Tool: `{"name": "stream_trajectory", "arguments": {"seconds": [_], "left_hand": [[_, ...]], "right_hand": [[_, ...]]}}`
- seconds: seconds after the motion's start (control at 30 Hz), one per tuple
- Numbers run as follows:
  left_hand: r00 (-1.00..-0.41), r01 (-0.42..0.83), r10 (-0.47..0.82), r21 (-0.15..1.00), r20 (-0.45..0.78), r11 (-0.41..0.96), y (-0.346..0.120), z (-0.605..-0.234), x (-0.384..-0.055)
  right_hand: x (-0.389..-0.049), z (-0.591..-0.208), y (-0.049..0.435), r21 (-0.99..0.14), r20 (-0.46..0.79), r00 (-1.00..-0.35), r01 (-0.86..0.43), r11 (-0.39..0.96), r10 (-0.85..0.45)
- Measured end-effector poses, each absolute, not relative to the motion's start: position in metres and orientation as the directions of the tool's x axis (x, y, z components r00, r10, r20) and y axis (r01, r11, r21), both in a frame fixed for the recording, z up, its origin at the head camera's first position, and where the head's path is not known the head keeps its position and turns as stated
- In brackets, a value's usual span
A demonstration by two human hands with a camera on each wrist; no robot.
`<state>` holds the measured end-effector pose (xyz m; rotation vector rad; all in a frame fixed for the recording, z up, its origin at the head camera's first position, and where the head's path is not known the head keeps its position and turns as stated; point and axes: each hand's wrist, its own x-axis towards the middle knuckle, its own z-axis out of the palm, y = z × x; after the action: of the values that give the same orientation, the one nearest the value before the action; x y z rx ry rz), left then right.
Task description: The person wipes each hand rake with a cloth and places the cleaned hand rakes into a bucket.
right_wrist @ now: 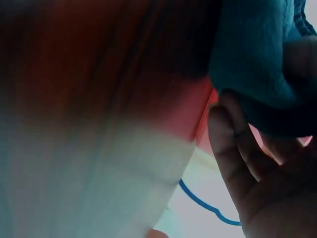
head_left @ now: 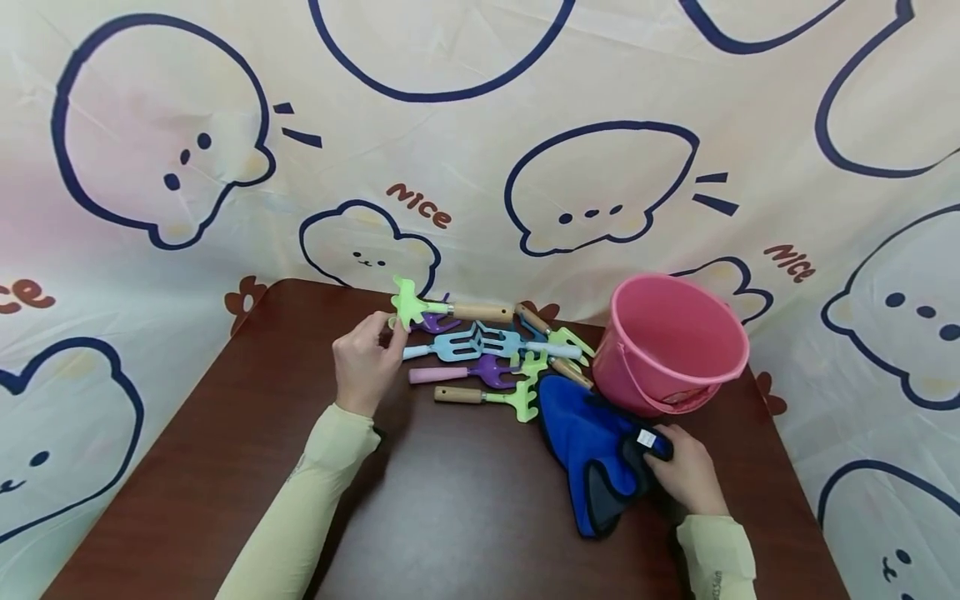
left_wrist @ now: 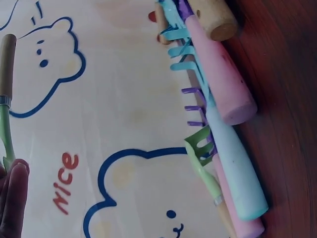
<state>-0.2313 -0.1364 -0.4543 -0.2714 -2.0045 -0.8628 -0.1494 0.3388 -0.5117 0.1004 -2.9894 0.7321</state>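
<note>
My left hand (head_left: pixel 367 362) pinches the head of a small green hand rake (head_left: pixel 411 302) whose wooden handle points right in the head view. The same handle (left_wrist: pixel 7 69) stands up at the left edge of the left wrist view. Below it lie a light blue fork (head_left: pixel 465 344), a purple fork with a pink handle (head_left: pixel 491 371) and another green rake (head_left: pixel 517 398). On the right, my right hand (head_left: pixel 686 468) grips the edge of a blue fabric piece (head_left: pixel 588 429) with black trim and a white label. The fabric (right_wrist: pixel 252 54) hides part of that hand's fingers in the right wrist view.
A pink bucket (head_left: pixel 675 333) stands at the back right, close behind the fabric. More green tools with wooden handles (head_left: pixel 573 372) overlap beside it. The brown table (head_left: pixel 442 517) meets a patterned cloth backdrop (head_left: pixel 480 150) at its far edge.
</note>
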Motion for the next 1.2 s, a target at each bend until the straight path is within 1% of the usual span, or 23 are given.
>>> {"name": "stream_trajectory", "arguments": {"seconds": [0.17,0.33,0.5,0.63,0.73,0.77,0.87,0.97,1.1,1.2], "left_hand": [[-0.567,0.531,-0.043,0.404,0.823,0.745,-0.126,-0.450,-0.245],[-0.545,0.611,0.042,0.362,0.838,0.704,-0.097,-0.434,-0.265],[-0.538,0.664,0.129,0.325,0.833,0.673,-0.052,-0.414,-0.277],[-0.540,0.689,0.215,0.282,0.814,0.668,-0.011,-0.403,-0.279],[-0.519,0.698,0.281,0.210,0.807,0.685,0.017,-0.399,-0.278],[-0.520,0.690,0.304,0.182,0.799,0.701,0.026,-0.398,-0.277],[-0.535,0.663,0.364,0.112,0.762,0.740,0.050,-0.395,-0.272],[-0.583,0.630,0.417,0.064,0.697,0.774,0.068,-0.393,-0.266],[-0.623,0.629,0.465,0.050,0.629,0.776,0.085,-0.392,-0.261],[-0.643,0.645,0.487,0.075,0.591,0.760,0.094,-0.393,-0.258]], "right_hand": [[-0.153,-0.513,0.348,-0.515,-0.013,-1.000,0.002,0.857,-0.005],[-0.156,-0.513,0.358,-0.571,-0.060,-0.997,0.075,0.817,0.049],[-0.158,-0.513,0.360,-0.586,-0.094,-0.994,0.097,0.804,0.051],[-0.158,-0.512,0.359,-0.591,-0.105,-0.994,0.094,0.801,0.039],[-0.158,-0.513,0.358,-0.593,-0.113,-0.993,0.097,0.800,0.036],[-0.159,-0.513,0.359,-0.592,-0.117,-0.992,0.100,0.800,0.037],[-0.159,-0.513,0.359,-0.587,-0.125,-0.991,0.106,0.802,0.040],[-0.159,-0.514,0.359,-0.580,-0.132,-0.990,0.115,0.806,0.047],[-0.159,-0.514,0.359,-0.576,-0.141,-0.989,0.126,0.807,0.053],[-0.159,-0.514,0.359,-0.580,-0.145,-0.988,0.126,0.805,0.051]]}}
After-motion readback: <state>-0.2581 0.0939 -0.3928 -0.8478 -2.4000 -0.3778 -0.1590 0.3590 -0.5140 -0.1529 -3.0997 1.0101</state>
